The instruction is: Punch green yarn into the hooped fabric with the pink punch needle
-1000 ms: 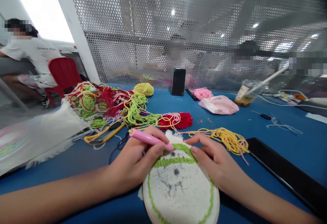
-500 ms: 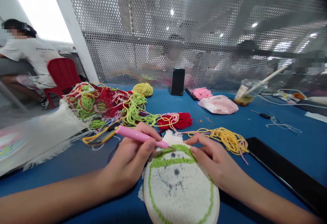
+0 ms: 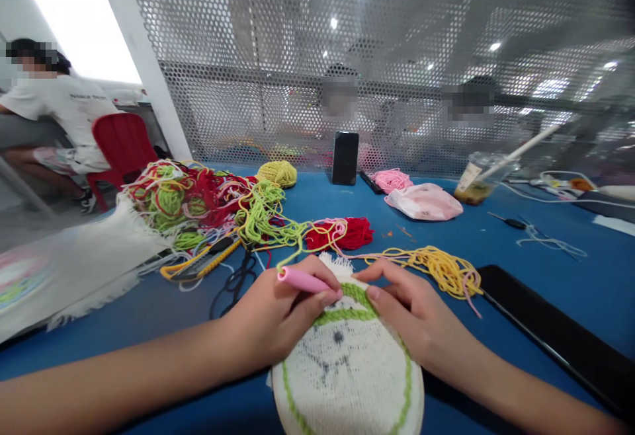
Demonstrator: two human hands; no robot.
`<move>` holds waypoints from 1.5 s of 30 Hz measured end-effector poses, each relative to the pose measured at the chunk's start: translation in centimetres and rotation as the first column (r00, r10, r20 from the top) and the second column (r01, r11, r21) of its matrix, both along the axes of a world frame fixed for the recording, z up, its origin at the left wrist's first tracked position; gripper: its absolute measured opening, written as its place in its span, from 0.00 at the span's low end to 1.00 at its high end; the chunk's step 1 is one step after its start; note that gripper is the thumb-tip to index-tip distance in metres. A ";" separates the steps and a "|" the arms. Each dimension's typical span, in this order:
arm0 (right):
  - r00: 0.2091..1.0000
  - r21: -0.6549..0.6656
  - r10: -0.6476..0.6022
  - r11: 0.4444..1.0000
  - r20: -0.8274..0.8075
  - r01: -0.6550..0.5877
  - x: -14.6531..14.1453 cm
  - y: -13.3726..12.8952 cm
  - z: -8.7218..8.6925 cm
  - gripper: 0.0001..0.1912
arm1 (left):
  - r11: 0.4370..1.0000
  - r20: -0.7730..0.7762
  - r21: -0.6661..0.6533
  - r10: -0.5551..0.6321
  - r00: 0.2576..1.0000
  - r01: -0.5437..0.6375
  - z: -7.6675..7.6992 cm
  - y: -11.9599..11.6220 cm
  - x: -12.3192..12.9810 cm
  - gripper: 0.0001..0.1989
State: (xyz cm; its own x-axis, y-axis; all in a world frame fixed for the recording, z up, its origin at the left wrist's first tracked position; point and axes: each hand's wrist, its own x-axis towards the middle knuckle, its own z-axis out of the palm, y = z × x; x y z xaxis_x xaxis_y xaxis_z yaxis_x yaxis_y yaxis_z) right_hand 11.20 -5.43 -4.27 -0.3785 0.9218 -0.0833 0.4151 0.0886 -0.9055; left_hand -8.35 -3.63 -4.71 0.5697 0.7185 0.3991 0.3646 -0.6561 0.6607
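1. Cloth [image 3: 354, 385], off-white and coarsely woven, lies stretched in a round hoop [image 3: 421, 398] at the near edge of the view, above the blue table [image 3: 560, 223]. Take the hoop as the clock's centre for what follows.
2. Left hand [image 3: 282, 316], at 10 o'clock, is closed around a pink pen-shaped tool [image 3: 305, 281], its tip end down at the cloth. Right hand [image 3: 417, 309], at 2 o'clock, grips the hoop's edge with the thumb on top; its underside fingers are hidden.
3. Work looks partly done: a thick green line [image 3: 407, 382] runs down both sides, and a wider band [image 3: 350, 315] and an upper arc [image 3: 360, 295] stand out in ropy relief. Much of the middle is bare, with smudgy dark marks [image 3: 338, 337] that seem to await yarn, if they are a pattern. The left hand hides part of the upper area.
4. Green yarn trails from the tool's back end towards a soft, loopy tangle [image 3: 188, 203] at 10 o'clock.
5. Red skein [image 3: 352, 233] sits at 12 o'clock, loose yellow coils [image 3: 446, 273] at 2, and a smooth, flat black object [image 3: 550, 342] at 3.
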 end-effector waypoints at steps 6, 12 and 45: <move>0.998 0.012 -0.041 0.999 -0.043 0.041 0.1 0.3 -0.9 0.11 | 0.995 0.180 -0.031 0.098 0.979 -0.094 -0.4 -0.3 -1.0 0.10; 0.997 0.010 -0.044 0.999 -0.056 0.044 0.1 0.3 -1.1 0.11 | 0.987 0.347 -0.067 0.163 0.924 -0.149 -1.0 -0.5 -1.6 0.10; 0.999 0.026 -0.015 1.000 -0.043 0.017 -0.1 -0.2 -1.3 0.12 | 0.995 -0.015 0.079 -0.055 0.998 0.056 -0.3 -0.3 -0.5 0.08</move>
